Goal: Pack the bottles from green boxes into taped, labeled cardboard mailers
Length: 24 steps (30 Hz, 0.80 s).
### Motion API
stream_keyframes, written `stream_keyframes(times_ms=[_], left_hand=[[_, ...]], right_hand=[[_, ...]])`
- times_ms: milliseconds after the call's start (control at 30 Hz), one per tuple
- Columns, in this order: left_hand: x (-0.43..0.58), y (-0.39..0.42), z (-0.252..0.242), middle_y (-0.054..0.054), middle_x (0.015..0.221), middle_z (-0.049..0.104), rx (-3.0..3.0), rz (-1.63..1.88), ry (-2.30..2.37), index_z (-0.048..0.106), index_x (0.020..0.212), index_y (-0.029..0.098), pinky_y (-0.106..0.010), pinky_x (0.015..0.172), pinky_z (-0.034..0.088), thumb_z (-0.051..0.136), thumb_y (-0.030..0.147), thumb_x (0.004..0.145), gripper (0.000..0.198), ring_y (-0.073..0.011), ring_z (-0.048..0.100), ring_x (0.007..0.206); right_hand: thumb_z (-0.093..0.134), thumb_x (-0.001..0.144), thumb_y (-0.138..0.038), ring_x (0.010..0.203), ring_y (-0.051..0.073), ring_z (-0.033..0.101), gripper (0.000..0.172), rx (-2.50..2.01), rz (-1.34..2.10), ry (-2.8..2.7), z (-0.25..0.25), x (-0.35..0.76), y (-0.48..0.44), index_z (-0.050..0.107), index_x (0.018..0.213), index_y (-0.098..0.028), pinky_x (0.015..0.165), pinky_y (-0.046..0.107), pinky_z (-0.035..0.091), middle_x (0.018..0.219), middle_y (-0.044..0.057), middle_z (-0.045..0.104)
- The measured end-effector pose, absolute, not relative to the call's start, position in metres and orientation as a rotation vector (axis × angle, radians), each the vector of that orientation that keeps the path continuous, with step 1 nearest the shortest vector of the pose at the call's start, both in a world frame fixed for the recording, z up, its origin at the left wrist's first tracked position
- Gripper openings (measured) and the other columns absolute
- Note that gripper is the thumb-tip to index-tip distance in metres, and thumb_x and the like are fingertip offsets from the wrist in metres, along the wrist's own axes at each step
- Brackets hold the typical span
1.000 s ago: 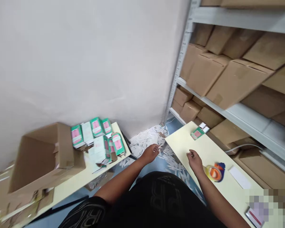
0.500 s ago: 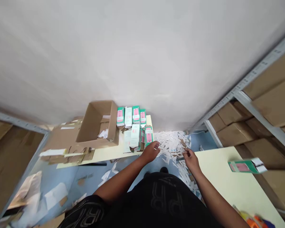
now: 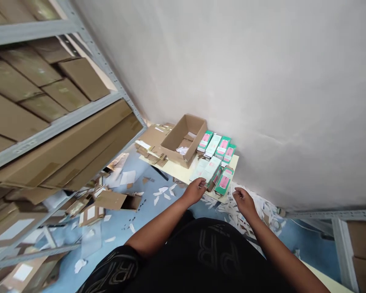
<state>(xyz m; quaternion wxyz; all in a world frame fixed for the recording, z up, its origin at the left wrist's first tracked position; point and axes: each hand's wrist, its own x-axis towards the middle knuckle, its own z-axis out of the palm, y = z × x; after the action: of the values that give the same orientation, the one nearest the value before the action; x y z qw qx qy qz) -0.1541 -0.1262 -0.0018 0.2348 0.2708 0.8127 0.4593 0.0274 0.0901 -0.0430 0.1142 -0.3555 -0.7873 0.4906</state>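
My left hand (image 3: pixel 195 192), fingers loosely curled and apart, is at the near edge of the pale table. Just beyond it lies a white carton (image 3: pixel 212 167); whether they touch I cannot tell. My right hand (image 3: pixel 244 202) hovers over the paper scraps beside the table, thumb and fingers apart and nothing visible in them. Between the hands, a green carton with a pink panel (image 3: pixel 225 181) lies near the table's right end. Behind it, more green-and-pink cartons (image 3: pixel 223 146) and a white carton (image 3: pixel 212 145) form a row.
An open brown cardboard box (image 3: pixel 174 156) stands on the table (image 3: pixel 175 170), left of the cartons, with flattened cardboard (image 3: pixel 154 138) beside it. Paper strips (image 3: pixel 270 211) heap on the floor at right. Shelving with brown boxes (image 3: pixel 68 95) rises at left. An opened box (image 3: pixel 116 200) lies on the floor.
My view has swung left, bringing the left shelving into sight. Both hands have come nearer to the cartons on the table; the right hand is closer to the left.
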Motion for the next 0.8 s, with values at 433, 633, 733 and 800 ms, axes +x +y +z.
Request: stream_keyframes(times_ms=[433,633,733,800], left_hand=[[-0.245,-0.218,-0.030,-0.008,0.112,0.072,0.714,1.215,2.251,0.065,0.117,0.020,-0.036,0.093,0.055,0.063,0.025,0.085,0.033,-0.0214,0.068,0.101],[-0.301,-0.244,-0.036,-0.008,0.112,0.073,0.751,1.193,2.197,0.065,0.117,0.019,-0.035,0.092,0.055,0.061,0.025,0.086,0.032,-0.0216,0.069,0.100],[-0.335,-0.259,-0.033,-0.008,0.106,0.073,0.786,1.205,2.269,0.067,0.114,0.020,-0.035,0.094,0.053,0.058,0.025,0.089,0.027,-0.0219,0.069,0.098],[-0.366,-0.273,-0.031,-0.008,0.106,0.072,0.795,1.179,2.400,0.067,0.114,0.020,-0.036,0.098,0.051,0.056,0.024,0.090,0.026,-0.0232,0.067,0.102]], right_hand=[[0.058,0.083,-0.052,0.094,0.026,0.069,0.046,-1.009,1.417,-2.373,-0.045,-0.078,0.014,0.071,0.114,-0.020,0.081,0.035,0.053,0.104,0.008,0.076],[0.058,0.082,-0.054,0.094,0.026,0.070,0.048,-1.107,1.317,-2.328,-0.044,-0.110,-0.023,0.071,0.114,-0.020,0.085,0.037,0.054,0.101,0.008,0.076],[0.059,0.082,-0.056,0.091,0.026,0.070,0.048,-1.138,1.347,-2.326,-0.043,-0.123,-0.043,0.071,0.111,-0.020,0.084,0.036,0.054,0.096,0.007,0.076],[0.059,0.083,-0.057,0.089,0.025,0.070,0.047,-1.135,1.388,-2.333,-0.042,-0.132,-0.057,0.072,0.109,-0.020,0.083,0.035,0.054,0.093,0.006,0.076]])
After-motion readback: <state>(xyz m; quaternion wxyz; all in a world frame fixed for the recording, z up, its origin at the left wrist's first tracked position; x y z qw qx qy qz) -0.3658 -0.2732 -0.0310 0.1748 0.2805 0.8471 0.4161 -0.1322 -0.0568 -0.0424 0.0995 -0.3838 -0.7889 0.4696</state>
